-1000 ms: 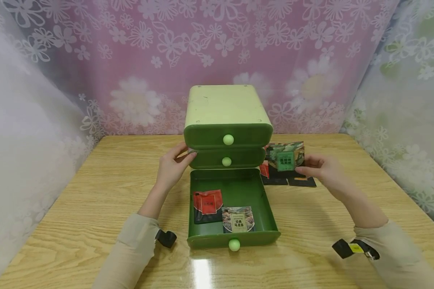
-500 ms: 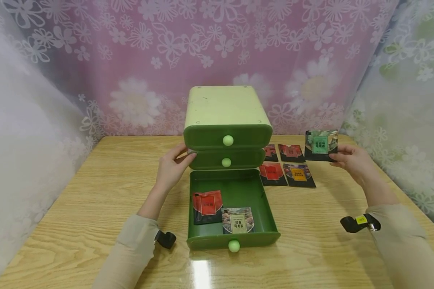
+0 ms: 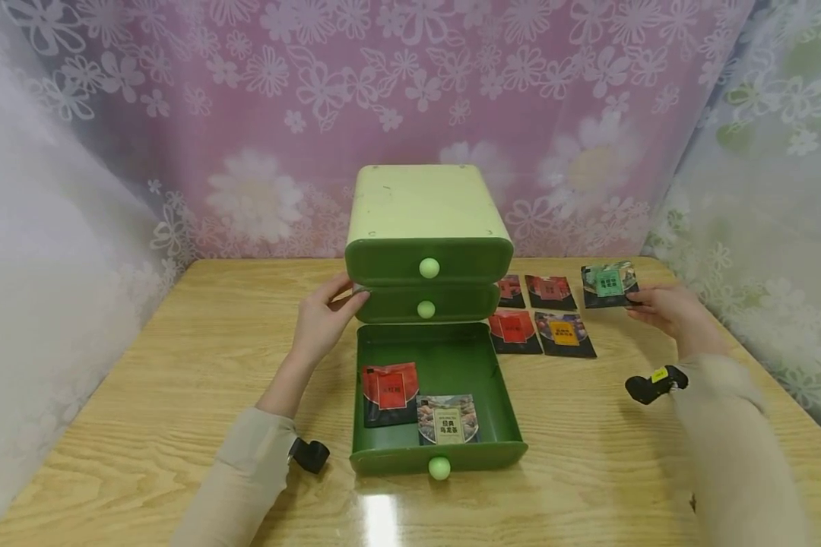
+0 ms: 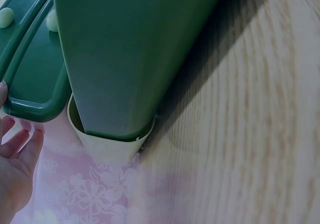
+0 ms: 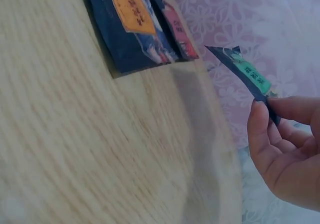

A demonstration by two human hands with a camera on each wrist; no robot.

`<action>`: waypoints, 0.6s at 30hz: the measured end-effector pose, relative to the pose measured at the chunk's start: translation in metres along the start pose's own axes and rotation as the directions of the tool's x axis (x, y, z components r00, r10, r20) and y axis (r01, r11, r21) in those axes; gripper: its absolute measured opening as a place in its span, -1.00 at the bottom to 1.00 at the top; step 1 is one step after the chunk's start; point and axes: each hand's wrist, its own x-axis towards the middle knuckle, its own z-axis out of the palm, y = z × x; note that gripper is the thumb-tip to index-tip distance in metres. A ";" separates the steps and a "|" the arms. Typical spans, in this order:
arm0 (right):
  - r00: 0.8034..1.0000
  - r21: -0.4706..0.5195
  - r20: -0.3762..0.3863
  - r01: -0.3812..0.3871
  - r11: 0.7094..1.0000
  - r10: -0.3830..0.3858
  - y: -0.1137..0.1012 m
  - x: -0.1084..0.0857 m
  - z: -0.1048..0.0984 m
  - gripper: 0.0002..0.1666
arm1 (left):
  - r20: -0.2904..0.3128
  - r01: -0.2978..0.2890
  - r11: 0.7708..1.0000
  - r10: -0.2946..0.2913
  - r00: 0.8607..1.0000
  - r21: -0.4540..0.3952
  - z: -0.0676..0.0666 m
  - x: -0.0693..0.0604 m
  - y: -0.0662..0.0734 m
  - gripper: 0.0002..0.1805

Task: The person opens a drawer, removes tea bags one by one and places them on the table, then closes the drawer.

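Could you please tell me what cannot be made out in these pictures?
Head view: left part of the back-left red packet, hidden by the cabinet.
Left wrist view: rest of the left hand, cut off by the left edge.
Right wrist view: one end of the orange-labelled packet, cut off by the top edge.

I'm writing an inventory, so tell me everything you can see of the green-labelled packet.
The green-labelled packet is flat and roughly square, dark along the bottom, with greenish print above and a green label bearing dark characters. It looks like thin film. The right hand pinches its edge between thumb and fingers. Its printed face shows in the head view; it seems held off the table.
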 end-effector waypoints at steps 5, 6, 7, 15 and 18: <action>0.999 -0.048 -0.049 -0.011 0.999 0.009 0.003 0.016 0.001 -0.47 | -0.006 -0.007 1.000 0.007 1.000 0.001 -0.001 0.001 0.003 -0.56; 0.997 -0.048 -0.072 -0.014 0.999 0.011 0.004 0.019 0.002 -0.57 | -0.007 -0.013 1.000 0.013 1.000 -0.002 -0.001 0.003 -0.002 -0.56; 0.995 -0.043 -0.098 -0.017 0.999 0.013 0.006 0.022 0.003 -0.65 | -0.010 -0.019 1.000 0.019 1.000 -0.002 -0.001 0.005 -0.007 -0.56; 0.971 0.035 -0.224 -0.081 0.996 0.086 0.019 0.037 0.017 -0.60 | -0.014 -0.062 0.998 0.062 0.998 -0.004 0.001 0.011 -0.034 -0.57; 0.961 0.044 -0.251 -0.111 0.993 0.119 0.021 0.039 0.020 -0.43 | -0.013 -0.058 0.998 0.058 0.998 0.003 0.001 0.011 -0.034 -0.57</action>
